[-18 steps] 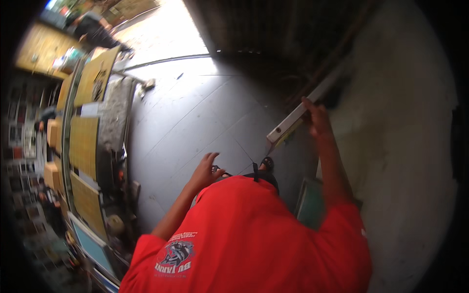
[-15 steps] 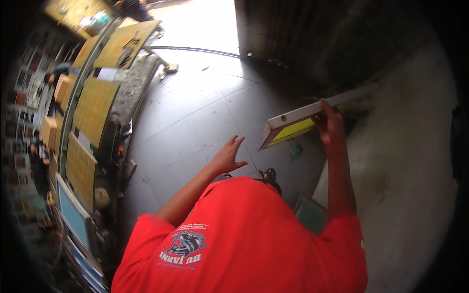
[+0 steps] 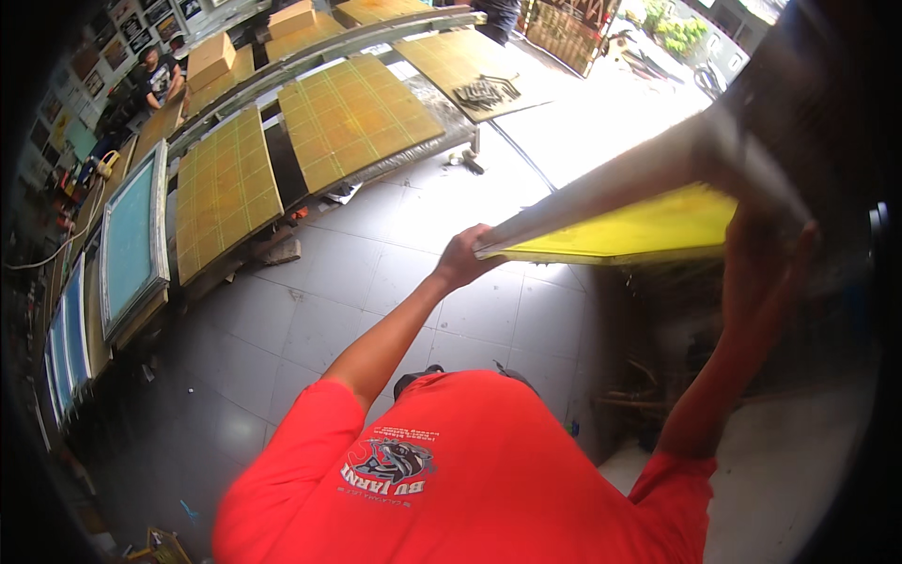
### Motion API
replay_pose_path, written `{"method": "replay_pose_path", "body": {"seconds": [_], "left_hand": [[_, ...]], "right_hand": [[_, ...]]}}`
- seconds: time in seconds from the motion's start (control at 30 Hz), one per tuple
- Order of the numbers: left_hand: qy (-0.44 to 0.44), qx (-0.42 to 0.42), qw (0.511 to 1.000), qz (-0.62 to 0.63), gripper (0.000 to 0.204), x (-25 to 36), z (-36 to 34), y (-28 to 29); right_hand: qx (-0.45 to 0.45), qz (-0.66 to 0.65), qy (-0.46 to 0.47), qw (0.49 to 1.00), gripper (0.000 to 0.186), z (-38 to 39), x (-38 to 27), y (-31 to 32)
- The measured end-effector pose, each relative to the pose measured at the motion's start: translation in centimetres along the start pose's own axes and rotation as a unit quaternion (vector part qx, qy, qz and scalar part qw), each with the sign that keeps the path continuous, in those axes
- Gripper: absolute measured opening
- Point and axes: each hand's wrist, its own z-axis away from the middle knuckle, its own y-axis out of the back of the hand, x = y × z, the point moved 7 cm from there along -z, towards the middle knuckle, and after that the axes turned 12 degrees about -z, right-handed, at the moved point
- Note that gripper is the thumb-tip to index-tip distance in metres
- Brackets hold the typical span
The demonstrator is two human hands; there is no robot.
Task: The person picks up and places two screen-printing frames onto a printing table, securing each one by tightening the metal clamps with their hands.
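Note:
A screen printing frame (image 3: 631, 227) with yellow mesh is held up in front of me and to the right, tilted, its pale rim slightly blurred. Around its left corner my left hand (image 3: 464, 258) is closed, the fingertips partly behind the rim. At the opposite end my right hand (image 3: 763, 258) grips the frame's side; motion and shadow blur its fingers. Both arms are stretched out, and the frame hangs above the tiled floor (image 3: 376, 240).
A long bench with several yellowish-brown boards (image 3: 352, 117) runs along the left. Frames with blue mesh (image 3: 132, 240) lean at its near end. A cardboard box (image 3: 210, 62) and a person (image 3: 162, 77) are beyond. Metal clamps (image 3: 486, 92) lie on the far board.
My left hand, empty before, has taken hold of the frame's left corner. The frame has been raised, and the view has turned toward the bench and bright doorway.

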Motion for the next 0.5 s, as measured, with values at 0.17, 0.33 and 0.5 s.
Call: {"method": "replay_pose_path", "body": {"seconds": [0.17, 0.33, 0.5], "left_hand": [[0.233, 0.143, 0.959, 0.079, 0.025, -8.2, 3.4, 8.1], [0.239, 0.339, 0.881, 0.228, 0.033, -10.4, 6.6, 17.1], [0.361, 0.378, 0.825, 0.213, 0.058, -13.1, 7.2, 22.6]], "right_hand": [[-0.266, 0.066, -0.147, 0.95, 0.06, -13.9, 6.8, -7.6], [-0.152, 0.569, 0.069, 0.805, 0.058, -16.0, 8.8, 1.7], [0.087, 0.606, -0.159, 0.775, 0.054, -13.8, 18.2, 24.0]]}}
